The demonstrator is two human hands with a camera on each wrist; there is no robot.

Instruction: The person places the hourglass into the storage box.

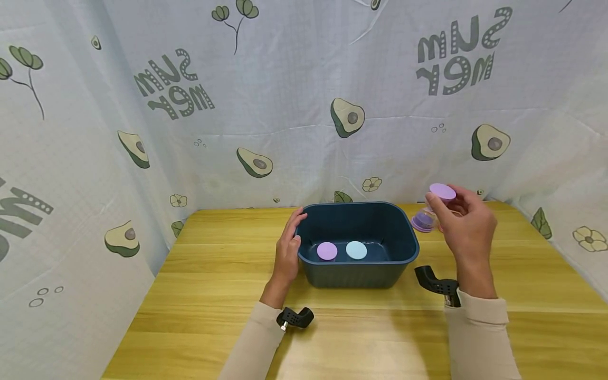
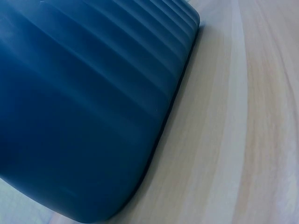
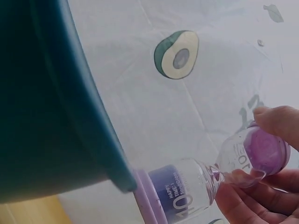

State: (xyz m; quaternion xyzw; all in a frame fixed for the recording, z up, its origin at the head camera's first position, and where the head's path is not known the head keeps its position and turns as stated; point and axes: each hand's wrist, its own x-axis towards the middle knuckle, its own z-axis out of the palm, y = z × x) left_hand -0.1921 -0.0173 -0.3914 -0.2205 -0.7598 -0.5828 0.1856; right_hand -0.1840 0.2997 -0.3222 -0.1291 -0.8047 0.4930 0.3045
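Note:
My right hand (image 1: 467,224) pinches the purple upper cap of a clear sand timer (image 3: 187,186) between thumb and fingers, at the right side of a dark blue bin (image 1: 358,274). The timer leans, with purple sand in its lower bulb and a "10" printed on the glass. In the right wrist view its lower cap overlaps the bin's rim. My left hand (image 1: 286,253) rests its fairly straight fingers against the bin's left end. Inside the bin show two round tops, one purple (image 1: 327,251) and one light blue (image 1: 356,250); what lies beneath them is mostly hidden.
Partly hidden behind my right hand is a small orange-edged thing (image 1: 440,228). The wooden table (image 1: 209,295) carries the bin near its back edge. A pale curtain (image 1: 294,105) printed with avocados hangs behind and along both sides.

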